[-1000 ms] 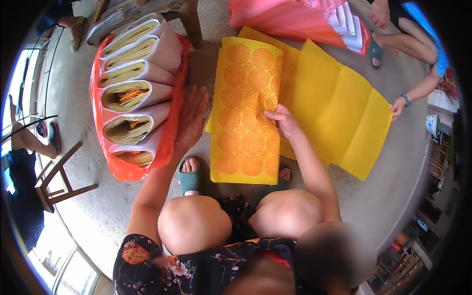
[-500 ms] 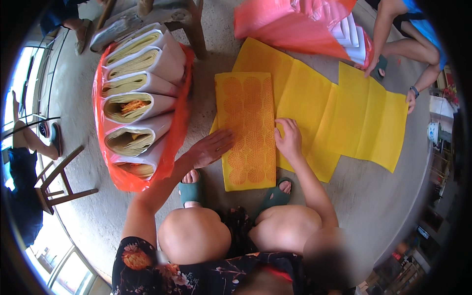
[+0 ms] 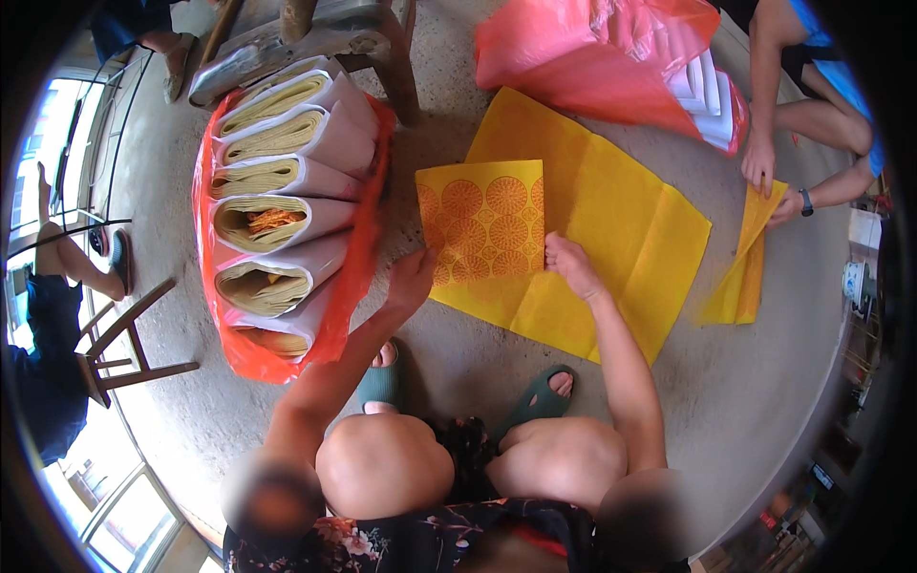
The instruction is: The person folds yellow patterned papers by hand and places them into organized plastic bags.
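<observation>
A folded yellow paper (image 3: 482, 220) with orange round patterns is in front of me, over a larger yellow sheet (image 3: 621, 220) spread on the floor. My left hand (image 3: 413, 274) is closed at its lower left corner, some fingertips hidden. On the opposite side my right hand (image 3: 570, 263) pinches the lower right edge. Farther right, another person's hands (image 3: 772, 191) hold a narrow folded yellow paper (image 3: 747, 263).
To my left stands a red plastic bag (image 3: 353, 315) packed with folded paper bundles (image 3: 277, 172). A pink-red bag (image 3: 592, 67) with white paper lies at the far side. A wooden bench (image 3: 334, 48) and a stool (image 3: 124, 353) stand nearby.
The long patterned paper before me is now folded to about half its length. The other person's wide sheet has been folded narrow and moved off my spread sheet.
</observation>
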A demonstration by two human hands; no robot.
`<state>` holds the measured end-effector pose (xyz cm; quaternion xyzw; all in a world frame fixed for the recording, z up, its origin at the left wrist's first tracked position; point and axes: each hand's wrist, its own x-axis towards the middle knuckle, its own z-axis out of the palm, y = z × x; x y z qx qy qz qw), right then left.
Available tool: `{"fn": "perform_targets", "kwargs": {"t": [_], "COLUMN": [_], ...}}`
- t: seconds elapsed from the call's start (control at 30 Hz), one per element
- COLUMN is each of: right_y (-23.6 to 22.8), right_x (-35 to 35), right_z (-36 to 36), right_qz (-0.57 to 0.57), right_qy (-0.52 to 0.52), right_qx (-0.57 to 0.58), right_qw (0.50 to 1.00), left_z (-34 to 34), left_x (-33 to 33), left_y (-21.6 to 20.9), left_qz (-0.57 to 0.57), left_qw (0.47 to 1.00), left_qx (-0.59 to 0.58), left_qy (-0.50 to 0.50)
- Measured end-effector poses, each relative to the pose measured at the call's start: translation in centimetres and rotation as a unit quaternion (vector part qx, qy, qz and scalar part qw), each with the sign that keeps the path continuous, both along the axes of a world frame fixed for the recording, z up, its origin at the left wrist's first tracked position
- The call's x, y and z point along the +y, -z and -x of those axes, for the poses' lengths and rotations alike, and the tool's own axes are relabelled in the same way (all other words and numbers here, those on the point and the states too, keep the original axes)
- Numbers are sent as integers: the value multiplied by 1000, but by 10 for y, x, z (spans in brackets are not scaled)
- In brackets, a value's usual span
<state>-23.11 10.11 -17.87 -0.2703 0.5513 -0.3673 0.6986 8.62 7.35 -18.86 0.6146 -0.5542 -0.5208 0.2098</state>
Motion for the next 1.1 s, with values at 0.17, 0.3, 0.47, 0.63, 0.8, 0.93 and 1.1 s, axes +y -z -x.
{"fn": "perform_targets", "kwargs": {"t": [0.17,0.3,0.47,0.63,0.8,0.93,1.1], "right_y": [25,32,31,-56,-46,-4,13], "right_x": [-12,-13,-16,-33,-23,-26,-73], "right_z": [-36,-26,-20,-51,-36,-12,-20], "right_qz": [109,78,11,324,497,300,207], "right_qy": [-32,-51,-49,-135,-344,-178,-140], "right_qx": [331,373,345,557,438,298,296], "right_qw": [937,923,937,753,666,888,922], "left_z": [-9,10,39,22,22,9,13], "left_x": [-4,-5,-11,-8,-22,-27,-41], "left_y": [11,-31,-35,-9,-16,-10,0], "left_qz": [24,260,319,338,323,174,-19], "left_qw": [995,934,840,812,851,967,995], "left_qx": [-98,-215,-109,-196,-130,29,12], "left_qy": [18,118,426,434,394,182,-96]}}
